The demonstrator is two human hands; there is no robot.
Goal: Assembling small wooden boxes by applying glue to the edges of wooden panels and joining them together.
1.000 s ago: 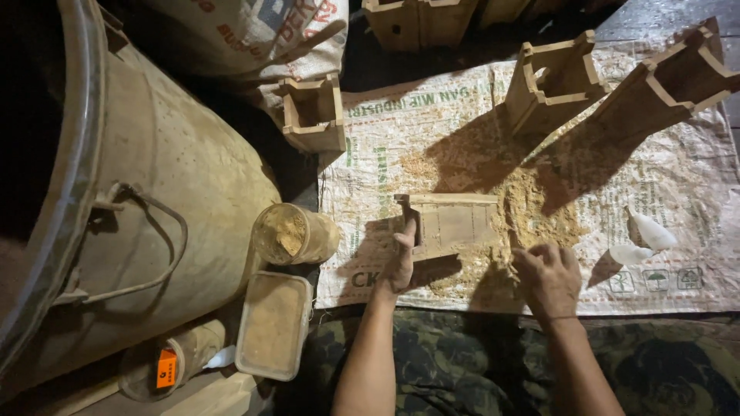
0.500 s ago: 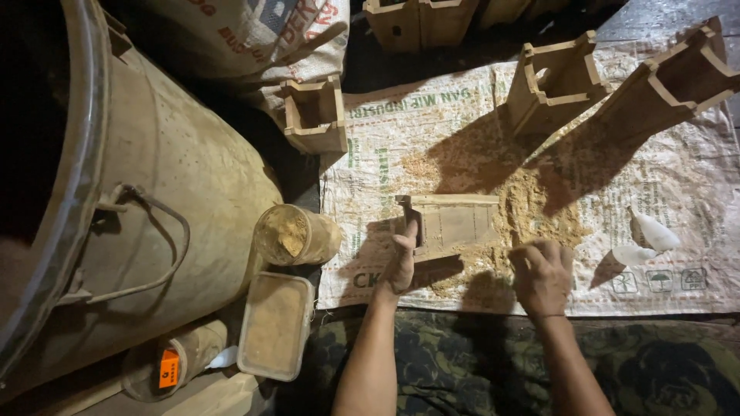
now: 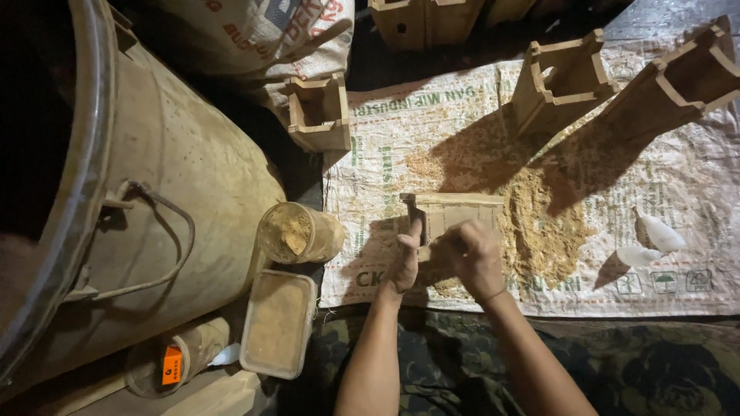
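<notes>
carefully: left hand [image 3: 405, 266] braces the wooden mould [image 3: 453, 216], right hand [image 3: 472, 254] cupped on its near edge (beside the sawdust pile [image 3: 543, 231]); press evenly

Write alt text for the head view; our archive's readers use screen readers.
Two bare hands, left hand and right hand, press on a small wooden mould on a woven sack sheet beside a sawdust pile. A big metal drum stands at left.

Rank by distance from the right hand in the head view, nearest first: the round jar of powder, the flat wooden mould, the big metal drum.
From the right hand:
1. Flat wooden mould, touching it, just above.
2. Round jar of powder, to the left.
3. Big metal drum, far left.
</notes>
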